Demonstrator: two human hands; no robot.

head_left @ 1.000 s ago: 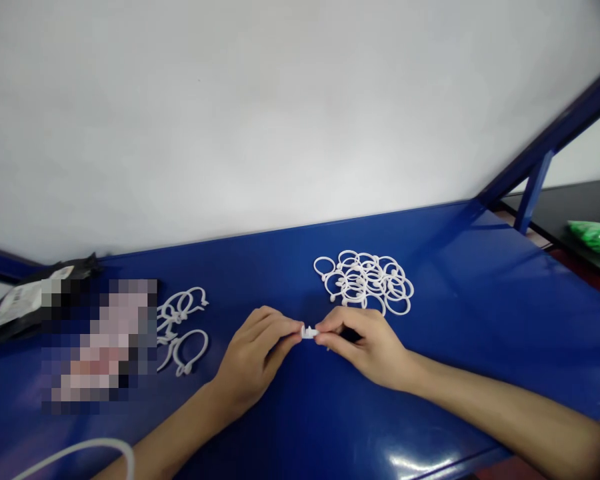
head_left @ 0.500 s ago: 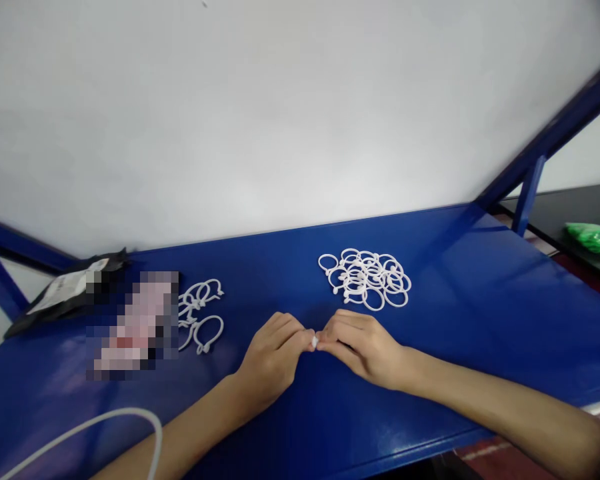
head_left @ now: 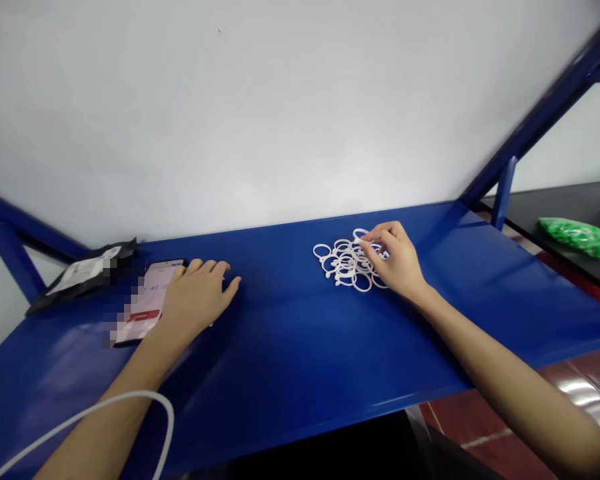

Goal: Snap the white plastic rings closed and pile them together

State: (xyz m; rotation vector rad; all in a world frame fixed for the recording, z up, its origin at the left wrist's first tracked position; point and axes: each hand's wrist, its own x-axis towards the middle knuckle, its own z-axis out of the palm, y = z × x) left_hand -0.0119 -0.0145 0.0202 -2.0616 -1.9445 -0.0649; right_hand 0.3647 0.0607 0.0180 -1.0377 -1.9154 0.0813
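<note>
My left hand [head_left: 199,291] is over the left part of the table, fingers spread and nothing visible in them. It covers the group of white rings there and partly overlaps a phone [head_left: 147,303]. On the right, my right hand [head_left: 396,259] pinches a white plastic ring [head_left: 361,233] between thumb and fingers, at the upper edge of a pile of similar white rings [head_left: 353,267]. These thin loops each carry a small knob. Part of the pile is hidden behind the right hand.
The blue table [head_left: 280,373] stands against a white wall [head_left: 300,120]. A black package [head_left: 85,273] with a white label lies at far left. A white cable [head_left: 125,395] loops across the lower left. A green bag [head_left: 577,237] rests on a black surface at right.
My hands have parted from the table's middle, where both pinched a small white piece. The left moved left over the ring group and opened; the right moved up to the pile and took a ring.
</note>
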